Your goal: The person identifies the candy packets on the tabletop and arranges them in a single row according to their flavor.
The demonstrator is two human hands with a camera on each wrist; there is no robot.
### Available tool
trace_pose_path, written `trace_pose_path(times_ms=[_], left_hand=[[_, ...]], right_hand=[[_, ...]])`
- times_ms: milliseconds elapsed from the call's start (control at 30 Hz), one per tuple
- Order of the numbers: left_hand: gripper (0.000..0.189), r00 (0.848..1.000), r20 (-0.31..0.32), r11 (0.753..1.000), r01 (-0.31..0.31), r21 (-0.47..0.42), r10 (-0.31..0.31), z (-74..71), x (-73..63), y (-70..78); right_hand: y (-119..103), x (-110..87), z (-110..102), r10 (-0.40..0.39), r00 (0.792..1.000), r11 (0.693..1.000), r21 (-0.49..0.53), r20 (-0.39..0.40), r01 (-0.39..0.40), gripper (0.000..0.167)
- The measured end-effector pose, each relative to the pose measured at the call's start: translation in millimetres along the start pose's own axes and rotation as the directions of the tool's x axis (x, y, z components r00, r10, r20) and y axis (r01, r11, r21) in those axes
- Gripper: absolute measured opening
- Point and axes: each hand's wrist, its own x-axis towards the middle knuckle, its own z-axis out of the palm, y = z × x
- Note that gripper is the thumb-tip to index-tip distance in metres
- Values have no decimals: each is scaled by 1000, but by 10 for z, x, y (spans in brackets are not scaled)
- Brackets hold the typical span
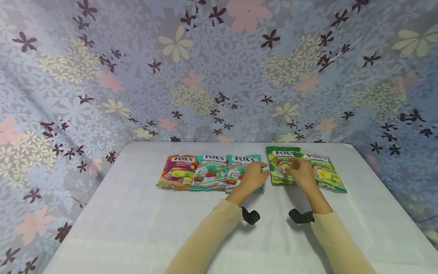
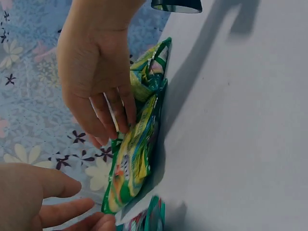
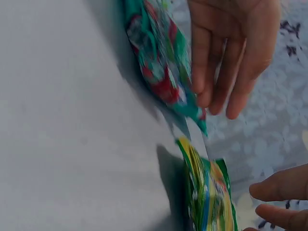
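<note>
My left hand is over the right-hand teal Mint Blossom candy bag, its fingers loosely extended and hiding part of the print. The right wrist view has the left hand's fingers hanging straight beside the teal bag. At the inner green Fox's candy bag, my right hand reaches with relaxed fingers over its right part. From the left wrist, the right hand shows fingertips right at a green bag. Neither hand curls round a bag.
Left of the hands lie another teal Mint Blossom bag and an orange Fruits bag. A second green bag lies tilted at the right. White cloth covers the table; a floral curtain stands behind and at the sides.
</note>
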Motion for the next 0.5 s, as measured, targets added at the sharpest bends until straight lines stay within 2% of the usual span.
trace_pose_path(times_ms=[133,300,500], left_hand=[[32,996,39,996,83,-33,-82,94,63,59],[39,979,86,981,188,-44,-184,170,102,116],[44,967,94,969,241,-57,-235,213,116,158]], right_hand=[[37,14,-63,35,999,998,-47,7,-35,48],[81,27,-108,70,997,994,-89,34,-66,50],[115,41,-164,137,987,987,-94,85,-129,58]])
